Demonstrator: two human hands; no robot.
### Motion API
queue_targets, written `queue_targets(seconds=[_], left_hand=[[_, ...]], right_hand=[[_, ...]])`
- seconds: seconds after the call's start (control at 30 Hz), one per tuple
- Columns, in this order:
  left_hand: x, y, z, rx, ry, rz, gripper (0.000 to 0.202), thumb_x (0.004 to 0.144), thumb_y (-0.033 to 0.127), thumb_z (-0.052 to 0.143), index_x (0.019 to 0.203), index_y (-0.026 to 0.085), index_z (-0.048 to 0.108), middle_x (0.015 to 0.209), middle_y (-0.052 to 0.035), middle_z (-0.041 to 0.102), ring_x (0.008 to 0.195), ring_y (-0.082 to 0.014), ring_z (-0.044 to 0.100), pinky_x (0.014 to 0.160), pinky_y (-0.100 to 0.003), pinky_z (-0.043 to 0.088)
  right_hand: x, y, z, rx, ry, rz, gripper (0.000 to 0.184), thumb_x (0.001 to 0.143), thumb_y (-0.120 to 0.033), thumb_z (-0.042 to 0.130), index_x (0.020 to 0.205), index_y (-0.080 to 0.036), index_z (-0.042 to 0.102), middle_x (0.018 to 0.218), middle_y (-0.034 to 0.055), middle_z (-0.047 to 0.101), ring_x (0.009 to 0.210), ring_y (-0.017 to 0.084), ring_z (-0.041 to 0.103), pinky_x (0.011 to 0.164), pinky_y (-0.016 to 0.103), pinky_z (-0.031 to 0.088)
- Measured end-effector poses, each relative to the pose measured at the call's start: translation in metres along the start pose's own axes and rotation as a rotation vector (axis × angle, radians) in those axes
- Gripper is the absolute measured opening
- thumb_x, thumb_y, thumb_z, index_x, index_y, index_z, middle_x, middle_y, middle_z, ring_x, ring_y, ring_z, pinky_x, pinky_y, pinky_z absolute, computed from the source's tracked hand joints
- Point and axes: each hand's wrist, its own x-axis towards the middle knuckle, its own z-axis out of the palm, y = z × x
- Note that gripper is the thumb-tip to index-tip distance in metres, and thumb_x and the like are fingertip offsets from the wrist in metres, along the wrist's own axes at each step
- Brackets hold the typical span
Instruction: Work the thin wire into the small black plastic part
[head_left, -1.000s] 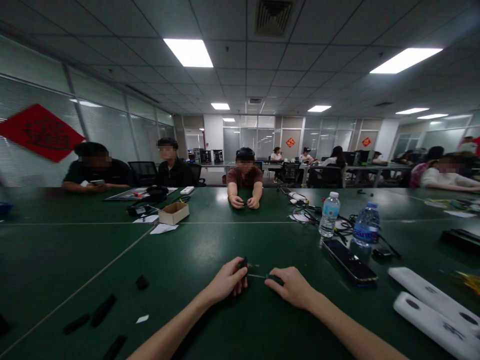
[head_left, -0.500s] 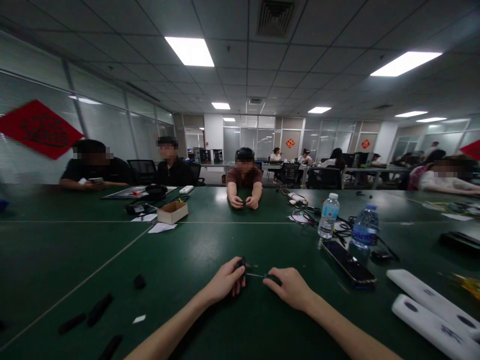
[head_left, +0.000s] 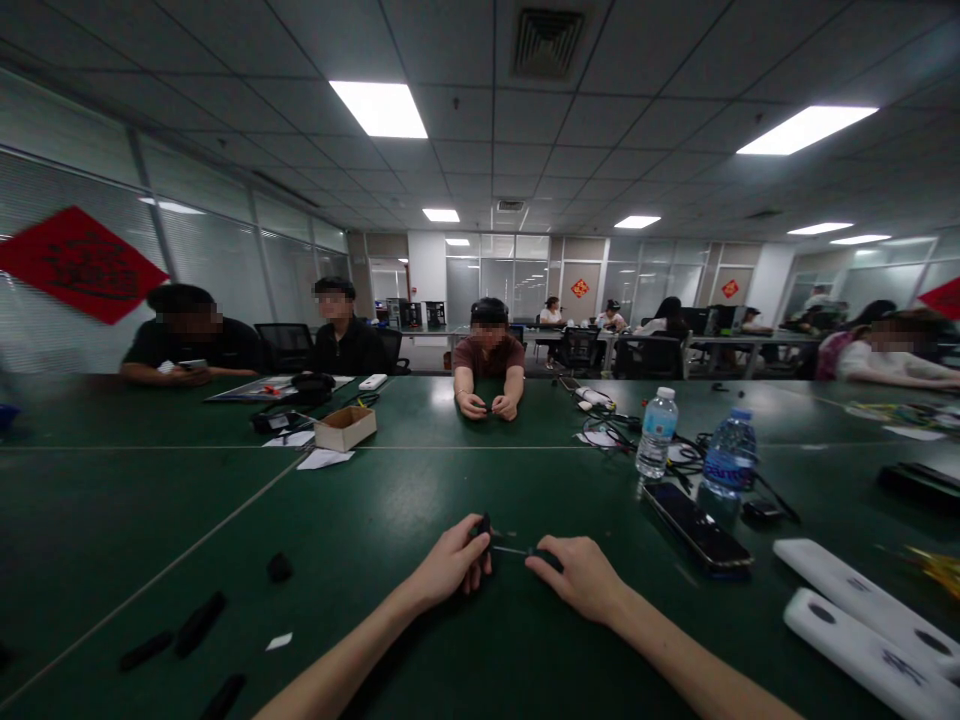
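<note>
Left hand (head_left: 450,562) closed, pinching small black part (head_left: 481,527); right hand (head_left: 577,578) curled, gripping dark piece (head_left: 549,559); thin metal rod (head_left: 511,550) between both; green table (head_left: 150,520) below.

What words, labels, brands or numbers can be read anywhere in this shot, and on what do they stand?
Nothing can be read for certain.
Blue label on the water bottle: lettering too blurred to read.
Red diamond sign on the left wall: black characters, too blurred to read.
White bar: dark marks, too small to read.
</note>
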Motion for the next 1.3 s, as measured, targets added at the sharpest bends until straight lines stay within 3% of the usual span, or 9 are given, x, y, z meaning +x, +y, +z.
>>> queue_targets(seconds=[0.7,1.3], left_hand=[[-0.004,0.013,0.003,-0.041,0.004,-0.006,0.038,0.093,0.049,0.041,0.112,0.017,0.045,0.078,-0.004,0.062,0.047,-0.0087,0.053,0.038,-0.016,0.035],[-0.008,0.017,0.004,-0.012,-0.002,-0.002,0.038,0.093,0.049,0.041,0.113,0.016,0.046,0.078,-0.0046,0.063,0.05,-0.0092,0.054,0.04,-0.017,0.037]], right_hand=[[0.001,0.002,0.005,-0.015,0.026,0.021,0.039,0.098,-0.052,0.038,0.095,-0.022,0.063,0.077,0.0007,0.066,0.066,0.015,0.061,0.064,0.025,0.04],[0.0,0.0,-0.003,0.048,-0.037,-0.028,0.038,0.098,-0.049,0.039,0.095,-0.02,0.064,0.078,0.0014,0.066,0.066,0.015,0.061,0.063,0.024,0.042]])
